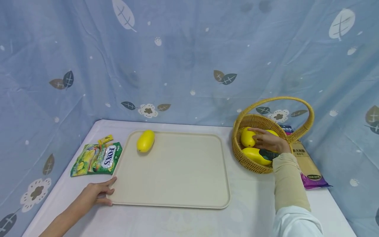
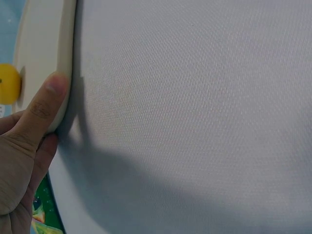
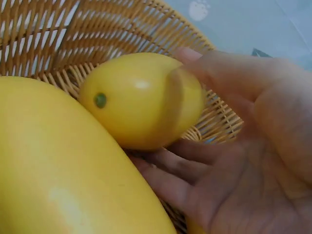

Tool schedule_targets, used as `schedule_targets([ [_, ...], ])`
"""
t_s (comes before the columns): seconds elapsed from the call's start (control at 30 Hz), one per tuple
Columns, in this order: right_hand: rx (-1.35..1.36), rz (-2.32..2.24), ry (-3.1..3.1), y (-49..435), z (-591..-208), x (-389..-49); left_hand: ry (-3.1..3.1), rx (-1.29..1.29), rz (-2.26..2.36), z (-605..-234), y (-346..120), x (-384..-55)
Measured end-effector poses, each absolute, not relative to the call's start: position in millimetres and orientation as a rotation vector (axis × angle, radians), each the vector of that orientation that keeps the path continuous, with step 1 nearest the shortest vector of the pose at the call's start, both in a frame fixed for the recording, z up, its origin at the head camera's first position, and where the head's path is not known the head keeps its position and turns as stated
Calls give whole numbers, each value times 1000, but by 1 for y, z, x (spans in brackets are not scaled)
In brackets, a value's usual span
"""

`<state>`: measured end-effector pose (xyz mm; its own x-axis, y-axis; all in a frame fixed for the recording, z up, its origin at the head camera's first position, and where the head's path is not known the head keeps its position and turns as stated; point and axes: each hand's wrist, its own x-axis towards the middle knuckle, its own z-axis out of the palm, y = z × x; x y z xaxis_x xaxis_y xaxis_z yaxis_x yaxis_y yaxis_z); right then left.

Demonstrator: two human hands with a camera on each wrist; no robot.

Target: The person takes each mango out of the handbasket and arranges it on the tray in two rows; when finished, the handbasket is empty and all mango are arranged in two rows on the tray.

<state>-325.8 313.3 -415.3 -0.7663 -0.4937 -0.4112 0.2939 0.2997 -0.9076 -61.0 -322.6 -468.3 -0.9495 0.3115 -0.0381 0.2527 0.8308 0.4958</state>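
My left hand (image 1: 99,192) grips the near left corner of a beige tray (image 1: 177,171); in the left wrist view its thumb lies on the rim and the fingers reach round the edge. A yellow oval fruit (image 1: 145,141), mango-like, lies at the tray's far left corner. On the right, my right hand (image 1: 268,141) is inside a wicker basket (image 1: 251,166). Its thumb and fingers hold a small yellow oval fruit (image 3: 131,97) with a green stem spot from two sides. Beside that fruit lies a larger yellow fruit (image 3: 53,165). Another yellow fruit (image 1: 271,132) is partly hidden by the hand.
Left of the tray lie a green Fox's candy bag (image 1: 97,159) and a small yellow packet (image 1: 105,139). The basket's tall handle (image 1: 278,98) arches over it. Behind the right forearm lies a brown and purple package (image 1: 309,164). A blue patterned curtain (image 1: 189,59) surrounds the white table.
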Motion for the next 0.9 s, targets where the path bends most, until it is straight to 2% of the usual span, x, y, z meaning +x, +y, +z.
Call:
schedule_targets([
  [0.47,-141,-1486,2062,320,-408,-319,2887,470,774,-466,-324,-61],
  [0.9,-82,-1687,2042,319,-415,-313,2883,516,777,-465,-323,-61],
])
